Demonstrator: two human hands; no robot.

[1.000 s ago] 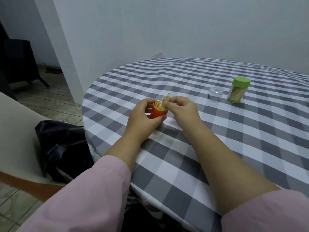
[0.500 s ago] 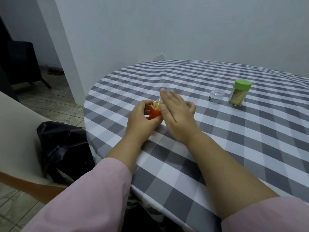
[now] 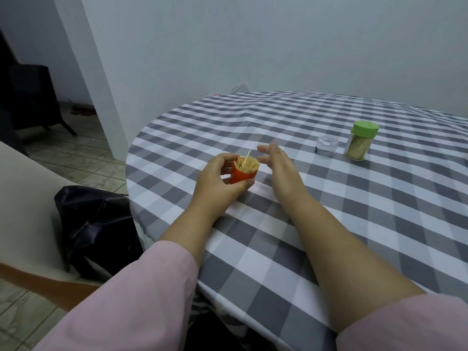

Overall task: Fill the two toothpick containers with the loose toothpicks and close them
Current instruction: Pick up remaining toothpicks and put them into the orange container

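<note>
My left hand [image 3: 217, 182] grips a small red container [image 3: 241, 174] packed with toothpicks [image 3: 247, 163]; one toothpick sticks up above the others. The red container has no cap on and is held just above the tablecloth. My right hand [image 3: 278, 168] hovers just right of it, fingers spread, holding nothing. Farther right on the table stands a clear container with a green lid [image 3: 361, 142], full of toothpicks and closed. A small clear cap [image 3: 326, 146] lies just left of the green-lidded container.
The round table wears a grey and white checked cloth [image 3: 329, 224]. A black bag [image 3: 93, 229] rests on a cream seat left of the table. A white wall pillar [image 3: 101, 84] stands behind the table's left edge.
My right hand let go of the toothpicks it was pushing into the red container, opened flat, and drew away to the right. The left hand kept its hold on the red container.
</note>
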